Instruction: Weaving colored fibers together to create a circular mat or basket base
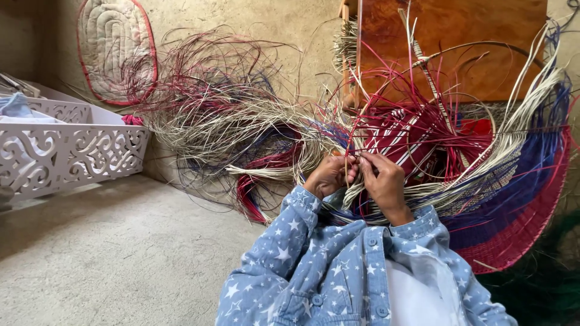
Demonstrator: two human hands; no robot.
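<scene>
Bare concrete floor (pixel 109 259) underfoot, rough plaster wall (pixel 254 24) behind; sat low w/ everything within arm's reach.

Big flat woven mat (pixel 513 199) fanned out at right, bands of blue, red & pale straw, rim resting near the floor, prob. so the unfinished edge faces the body. Tucked up close, touching the lap, right in front of both hands.

Wooden board (pixel 453 42) upright behind the mat, leaning at the wall; can't tell if it props the work.

Loose bundle of straw strands (pixel 229 127) spread along the wall base, left of the hands: red, blue, natural mixed, ends trailing towards the weave. Looks laid there as stock, close enough to pull from w/out shifting.

White cut-out basket (pixel 66 151) far left on the floor, well apart, cloth inside. Quilted pad (pixel 115 48) w/ red edging against the wall above it.

Blue star-print shirt sleeves (pixel 290 241) bent in, elbows close, bringing hands together at the centre.

Left hand (pixel 329 175): grip narrow, fingers curled & pinching a few strands at the weave edge, seemingly to keep tension. Right hand (pixel 383 181): grip narrow too, fingertips closed on thin strands just beside the left, nearly touching. Which exact strand each holds too fine to tell.
</scene>
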